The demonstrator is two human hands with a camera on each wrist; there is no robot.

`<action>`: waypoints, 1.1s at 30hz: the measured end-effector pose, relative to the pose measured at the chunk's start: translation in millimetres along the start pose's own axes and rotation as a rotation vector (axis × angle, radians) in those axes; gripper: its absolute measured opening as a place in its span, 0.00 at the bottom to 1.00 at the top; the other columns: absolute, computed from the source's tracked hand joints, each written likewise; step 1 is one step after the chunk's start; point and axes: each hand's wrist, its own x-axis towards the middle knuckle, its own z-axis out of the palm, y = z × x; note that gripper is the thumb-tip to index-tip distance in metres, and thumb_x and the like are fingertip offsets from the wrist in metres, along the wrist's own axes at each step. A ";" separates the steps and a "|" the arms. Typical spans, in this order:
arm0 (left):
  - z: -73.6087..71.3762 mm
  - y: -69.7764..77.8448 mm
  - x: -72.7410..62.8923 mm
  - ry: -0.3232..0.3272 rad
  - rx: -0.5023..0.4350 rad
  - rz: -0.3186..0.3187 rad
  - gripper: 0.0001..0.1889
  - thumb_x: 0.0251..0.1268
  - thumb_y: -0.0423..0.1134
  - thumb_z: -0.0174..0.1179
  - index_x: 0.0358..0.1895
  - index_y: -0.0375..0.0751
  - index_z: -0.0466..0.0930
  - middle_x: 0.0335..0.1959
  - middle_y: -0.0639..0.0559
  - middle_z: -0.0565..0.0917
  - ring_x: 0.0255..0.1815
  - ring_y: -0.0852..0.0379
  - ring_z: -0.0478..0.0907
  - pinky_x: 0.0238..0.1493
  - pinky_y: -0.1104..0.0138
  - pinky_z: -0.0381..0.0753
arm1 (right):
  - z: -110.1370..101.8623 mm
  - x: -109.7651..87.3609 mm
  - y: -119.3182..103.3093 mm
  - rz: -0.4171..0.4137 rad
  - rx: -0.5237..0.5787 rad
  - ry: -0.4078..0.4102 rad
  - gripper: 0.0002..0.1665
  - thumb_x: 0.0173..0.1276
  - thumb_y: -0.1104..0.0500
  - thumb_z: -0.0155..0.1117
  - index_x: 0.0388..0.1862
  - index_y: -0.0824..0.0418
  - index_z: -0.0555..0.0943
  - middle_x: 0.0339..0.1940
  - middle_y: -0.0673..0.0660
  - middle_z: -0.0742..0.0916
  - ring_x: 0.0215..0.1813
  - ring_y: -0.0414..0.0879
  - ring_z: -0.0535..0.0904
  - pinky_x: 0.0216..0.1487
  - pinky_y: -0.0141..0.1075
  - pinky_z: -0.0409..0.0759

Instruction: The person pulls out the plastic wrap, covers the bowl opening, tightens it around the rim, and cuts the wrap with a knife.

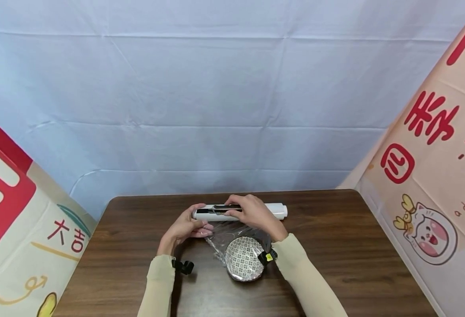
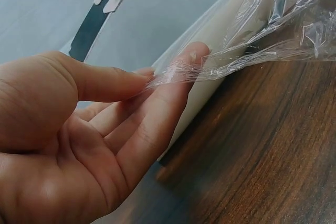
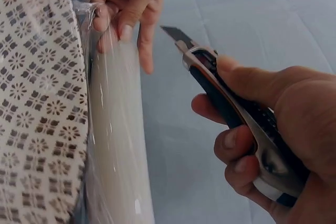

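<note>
A utility knife point(image 3: 223, 100) with its blade out is gripped in my right hand point(image 1: 252, 211), the thumb lying along the handle. In the head view it is held above a white roll of cling film point(image 1: 277, 210). At the roll's left end my left hand point(image 1: 185, 226) pinches the edge of the clear film point(image 2: 231, 69) between thumb and fingers, seen closely in the left wrist view. The film stretches from the roll over a round patterned dish point(image 1: 243, 259), nearer to me. The knife's blade point(image 2: 86, 40) points toward the left hand, apart from the film in the right wrist view.
Everything lies on a dark wooden table point(image 1: 335, 246) with rounded back corners. A pale cloth backdrop point(image 1: 201, 97) hangs behind it. Printed banners stand at the left point(image 1: 26, 220) and right point(image 1: 426, 176). Each wrist wears a small black camera mount.
</note>
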 end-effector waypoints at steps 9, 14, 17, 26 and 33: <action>0.4 0.7 1.4 0.005 -0.001 -0.004 0.41 0.79 0.23 0.51 0.86 0.47 0.42 0.39 0.35 0.92 0.33 0.50 0.92 0.37 0.62 0.92 | 12.6 10.1 -1.4 -0.001 -0.127 0.068 0.18 0.69 0.43 0.74 0.51 0.50 0.87 0.35 0.49 0.92 0.24 0.34 0.75 0.34 0.35 0.79; 1.8 0.8 1.9 -0.006 0.016 -0.005 0.41 0.79 0.23 0.50 0.86 0.47 0.41 0.43 0.30 0.91 0.33 0.50 0.92 0.38 0.62 0.92 | 17.8 15.3 -1.3 0.016 -0.187 0.065 0.18 0.67 0.42 0.75 0.49 0.49 0.87 0.31 0.48 0.91 0.23 0.35 0.75 0.32 0.35 0.79; 2.6 0.8 1.3 -0.005 0.030 -0.004 0.40 0.80 0.23 0.50 0.86 0.47 0.41 0.44 0.29 0.90 0.33 0.50 0.93 0.37 0.63 0.92 | 20.6 17.5 -1.4 0.024 -0.207 0.059 0.18 0.66 0.41 0.76 0.48 0.49 0.87 0.29 0.48 0.90 0.22 0.35 0.74 0.30 0.35 0.78; 1.9 1.2 0.9 0.001 0.019 -0.006 0.40 0.80 0.23 0.50 0.86 0.47 0.41 0.38 0.37 0.92 0.33 0.51 0.92 0.37 0.63 0.92 | 28.7 26.9 -3.6 0.038 -0.254 0.083 0.18 0.63 0.39 0.78 0.43 0.48 0.87 0.27 0.47 0.89 0.23 0.37 0.76 0.28 0.36 0.78; 1.7 -1.5 0.1 0.012 0.032 -0.003 0.39 0.80 0.23 0.50 0.86 0.47 0.43 0.39 0.37 0.92 0.34 0.50 0.93 0.38 0.62 0.92 | 36.7 32.4 -6.2 0.045 -0.283 0.079 0.20 0.63 0.37 0.77 0.39 0.49 0.85 0.20 0.46 0.84 0.19 0.36 0.71 0.24 0.34 0.73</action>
